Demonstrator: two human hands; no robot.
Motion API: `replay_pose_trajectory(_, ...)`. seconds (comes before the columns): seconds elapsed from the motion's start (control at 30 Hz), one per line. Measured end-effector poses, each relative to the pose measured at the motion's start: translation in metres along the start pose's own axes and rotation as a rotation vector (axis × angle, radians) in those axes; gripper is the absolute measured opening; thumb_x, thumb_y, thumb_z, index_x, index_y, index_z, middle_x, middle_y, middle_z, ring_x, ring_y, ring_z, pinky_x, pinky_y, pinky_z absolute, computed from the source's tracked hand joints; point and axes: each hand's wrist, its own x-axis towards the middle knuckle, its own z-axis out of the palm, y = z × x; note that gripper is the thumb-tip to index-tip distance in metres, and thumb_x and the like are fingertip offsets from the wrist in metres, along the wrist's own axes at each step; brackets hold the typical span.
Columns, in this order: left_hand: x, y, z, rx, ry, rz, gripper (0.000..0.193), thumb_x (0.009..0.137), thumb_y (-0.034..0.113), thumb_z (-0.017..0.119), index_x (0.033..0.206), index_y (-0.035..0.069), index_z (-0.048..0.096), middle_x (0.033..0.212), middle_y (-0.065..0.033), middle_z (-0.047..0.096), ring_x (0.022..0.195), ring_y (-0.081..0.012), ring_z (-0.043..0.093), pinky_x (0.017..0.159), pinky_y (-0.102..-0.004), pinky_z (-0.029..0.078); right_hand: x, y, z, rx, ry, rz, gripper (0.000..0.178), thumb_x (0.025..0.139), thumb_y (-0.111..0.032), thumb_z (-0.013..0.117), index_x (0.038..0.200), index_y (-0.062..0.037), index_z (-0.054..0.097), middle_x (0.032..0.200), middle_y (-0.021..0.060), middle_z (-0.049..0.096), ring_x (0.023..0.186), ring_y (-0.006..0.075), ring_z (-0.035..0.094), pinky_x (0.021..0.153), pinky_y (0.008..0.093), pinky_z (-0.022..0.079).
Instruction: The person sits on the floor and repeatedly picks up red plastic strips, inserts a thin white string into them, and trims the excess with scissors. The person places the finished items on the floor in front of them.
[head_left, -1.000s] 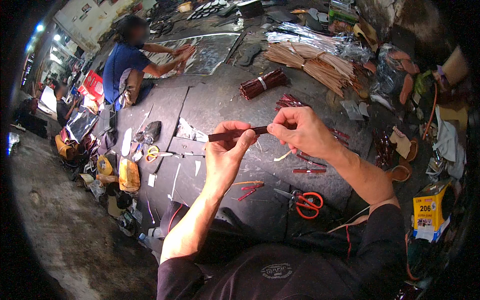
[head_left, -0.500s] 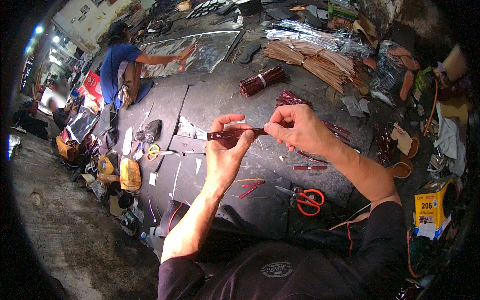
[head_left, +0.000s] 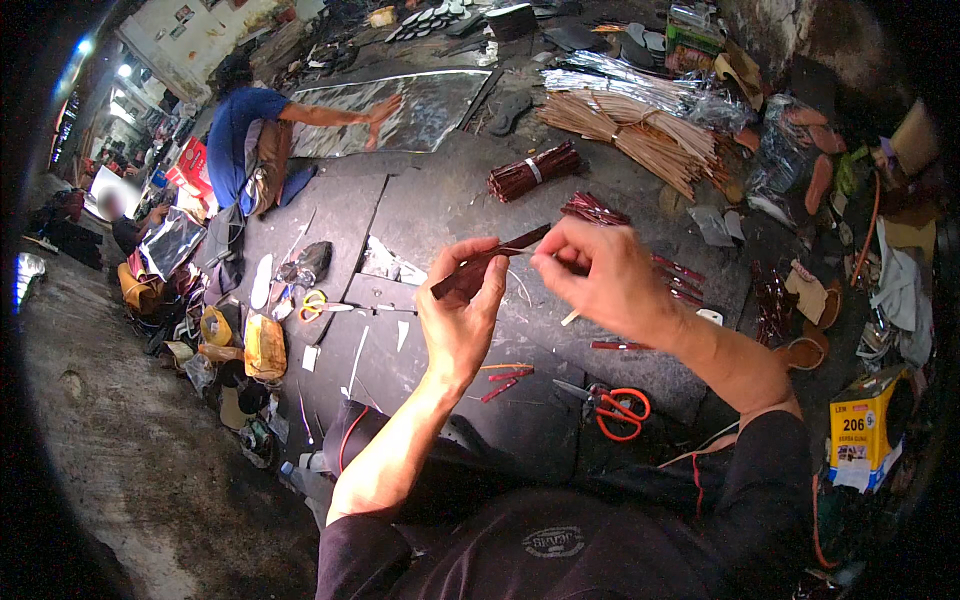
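Observation:
My left hand (head_left: pixel 460 320) is closed around a short, glossy dark red strip (head_left: pixel 525 240), which slants up to the right between thumb and fingers. Just right of it, the fingers of my right hand (head_left: pixel 610 275) are pinched together beside the strip's far end; what they hold is too small to make out. A small pale tip (head_left: pixel 570 318) pokes out below the right hand. Past that hand, several dark red strips lie by a loose dark red bundle (head_left: pixel 595 208). Short cut red pieces (head_left: pixel 507 385) rest on the dark board below my hands.
Orange-handled scissors (head_left: pixel 620 412) lie near my lap, yellow-handled scissors (head_left: pixel 315 306) to the left. Beyond are a tied red bundle (head_left: pixel 535 170) and tan strips (head_left: pixel 630 135). A person in blue (head_left: pixel 240 140) presses a dark sheet (head_left: pixel 430 110). A yellow box (head_left: pixel 868 430) stands right.
The dark red strip has tilted, its right end now higher. My right hand has shifted slightly right and turned, its fingers drawn in from the strip's end.

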Motion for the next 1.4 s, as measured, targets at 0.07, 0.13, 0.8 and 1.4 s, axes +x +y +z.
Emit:
replay_pose_trajectory(0.07, 0.000, -0.005, 0.001, -0.017, 0.055, 0.032, 0.022, 0.091, 0.007, 0.070, 0.110, -0.001, 0.063, 0.095, -0.0076, 0.071, 0.087, -0.0114, 0.066, 0.076, -0.0254, 0.053, -0.011, -0.014, 0.013, 0.072, 0.006, -0.093, 0.020, 0.088, -0.013, 0.070, 0.102, 0.0001, 0.064, 0.076, 0.0105, 0.070, 0.066, 0.0141, 0.068, 0.059, 0.0313, 0.054)
replay_pose_trajectory(0.13, 0.004, -0.006, 0.001, -0.167, 0.117, 0.062, 0.021, 0.092, 0.007, 0.070, 0.109, 0.000, 0.062, 0.095, -0.0076, 0.071, 0.087, -0.0118, 0.066, 0.077, -0.0257, 0.053, -0.025, -0.027, 0.023, 0.099, -0.081, -0.120, 0.043, 0.084, -0.018, 0.072, 0.121, 0.0009, 0.058, 0.087, 0.0193, 0.070, 0.078, 0.0345, 0.070, 0.069, 0.0427, 0.056)
replay_pose_trajectory(0.8, 0.014, 0.000, -0.023, -0.805, -0.153, -0.158, 0.031, 0.096, 0.014, 0.064, 0.125, 0.005, 0.055, 0.112, -0.0101, 0.067, 0.097, -0.0185, 0.066, 0.084, -0.0287, 0.054, -0.054, 0.087, -0.018, -0.201, -0.419, -0.019, 0.019, 0.086, -0.013, 0.064, 0.101, -0.0042, 0.057, 0.088, 0.0142, 0.060, 0.075, 0.0282, 0.062, 0.065, 0.0407, 0.048)
replay_pose_trajectory(1.4, 0.014, -0.018, -0.025, -1.117, -0.203, -0.400, 0.039, 0.098, 0.019, 0.061, 0.134, 0.008, 0.051, 0.114, -0.0022, 0.061, 0.089, -0.0123, 0.061, 0.076, -0.0252, 0.053, -0.266, 0.204, 0.103, -0.414, -0.601, 0.446, 0.063, 0.074, -0.043, 0.082, 0.109, -0.0013, 0.050, 0.106, 0.0214, 0.062, 0.099, 0.0406, 0.063, 0.086, 0.0452, 0.051)
